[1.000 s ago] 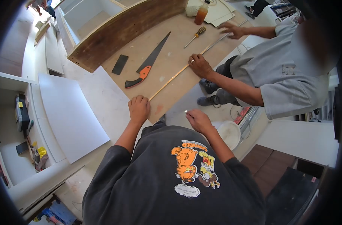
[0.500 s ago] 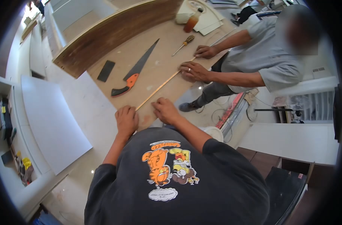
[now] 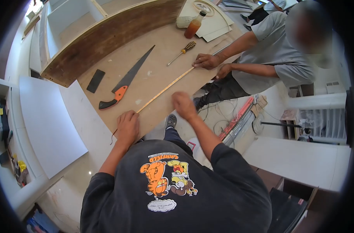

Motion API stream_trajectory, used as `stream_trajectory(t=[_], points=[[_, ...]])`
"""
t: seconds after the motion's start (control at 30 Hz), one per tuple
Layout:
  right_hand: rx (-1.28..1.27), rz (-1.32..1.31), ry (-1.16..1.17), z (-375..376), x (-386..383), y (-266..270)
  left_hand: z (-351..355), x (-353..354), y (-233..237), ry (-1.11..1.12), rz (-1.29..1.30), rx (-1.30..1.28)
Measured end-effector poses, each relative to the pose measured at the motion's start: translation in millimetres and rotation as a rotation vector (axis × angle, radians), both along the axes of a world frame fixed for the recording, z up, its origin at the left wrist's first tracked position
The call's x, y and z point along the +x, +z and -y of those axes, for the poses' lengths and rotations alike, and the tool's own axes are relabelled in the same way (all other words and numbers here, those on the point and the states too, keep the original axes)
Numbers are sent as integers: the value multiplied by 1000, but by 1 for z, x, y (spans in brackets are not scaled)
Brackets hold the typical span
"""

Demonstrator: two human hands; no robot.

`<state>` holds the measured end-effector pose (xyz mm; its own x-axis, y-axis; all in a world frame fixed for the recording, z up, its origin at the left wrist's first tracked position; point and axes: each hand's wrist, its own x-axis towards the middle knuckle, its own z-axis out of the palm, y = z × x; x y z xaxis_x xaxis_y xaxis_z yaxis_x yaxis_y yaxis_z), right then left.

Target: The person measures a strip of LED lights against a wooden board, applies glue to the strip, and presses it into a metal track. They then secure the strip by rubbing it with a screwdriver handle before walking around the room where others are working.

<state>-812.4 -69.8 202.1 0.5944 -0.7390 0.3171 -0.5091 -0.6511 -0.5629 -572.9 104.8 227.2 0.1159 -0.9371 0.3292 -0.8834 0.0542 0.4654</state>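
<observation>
A long thin wooden strip (image 3: 165, 87) lies diagonally across a brown board (image 3: 157, 58). My left hand (image 3: 127, 125) rests on the strip's near end at the board's front edge, fingers curled over it. My right hand (image 3: 183, 105) hovers blurred just right of the strip at the board's edge. Its fingers look curled and nothing shows in it. At the strip's far end a co-worker in a grey shirt presses one hand (image 3: 206, 61) on the strip. The co-worker's other hand (image 3: 223, 71) is at the board's edge.
On the board lie a handsaw with an orange and black handle (image 3: 124, 81), a screwdriver (image 3: 180, 52), a small black block (image 3: 95, 80) and an amber bottle (image 3: 193, 26). A dark wooden panel (image 3: 107, 37) stands behind. A white panel (image 3: 48, 124) lies to the left, with cables on the floor to the right.
My right hand has lifted off the board beside the strip and swung right. The co-worker's hands have shifted along the strip's far end. My left hand stays on the near end.
</observation>
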Motion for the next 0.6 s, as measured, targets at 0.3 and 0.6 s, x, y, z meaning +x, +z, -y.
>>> stream_trajectory(t=[0.3,0.6], points=[[-241,-279,300,158,-53,23,82,-78,2,126,9,18],[-150,-470,481,192,-33,32,95,-88,-6,391,9,54]])
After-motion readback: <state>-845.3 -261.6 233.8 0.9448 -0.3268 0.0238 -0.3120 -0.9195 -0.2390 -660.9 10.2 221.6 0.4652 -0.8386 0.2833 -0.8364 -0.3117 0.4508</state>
